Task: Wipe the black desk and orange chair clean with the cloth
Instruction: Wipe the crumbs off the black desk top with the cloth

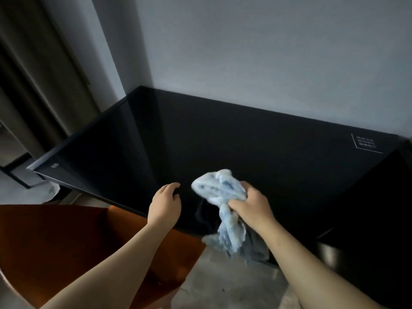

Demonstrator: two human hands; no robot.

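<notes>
The glossy black desk (223, 141) fills the middle of the view, set against the wall. My right hand (252, 204) grips a bunched light blue-and-white cloth (223, 192) just above the desk's front part; the cloth's loose tail hangs past the front edge. To its left, my left hand (166, 201) hovers over the front edge with its fingers loosely curled and nothing in it. The orange chair (55, 237) sits at the lower left, its seat partly under my left forearm.
A grey wall (267, 52) backs the desk, and brown curtains (40, 74) hang at the left. White printed marking (365, 143) sits on the desk's far right corner. Grey floor (234, 286) shows between chair and desk. A dark cabinet side (379, 219) stands at right.
</notes>
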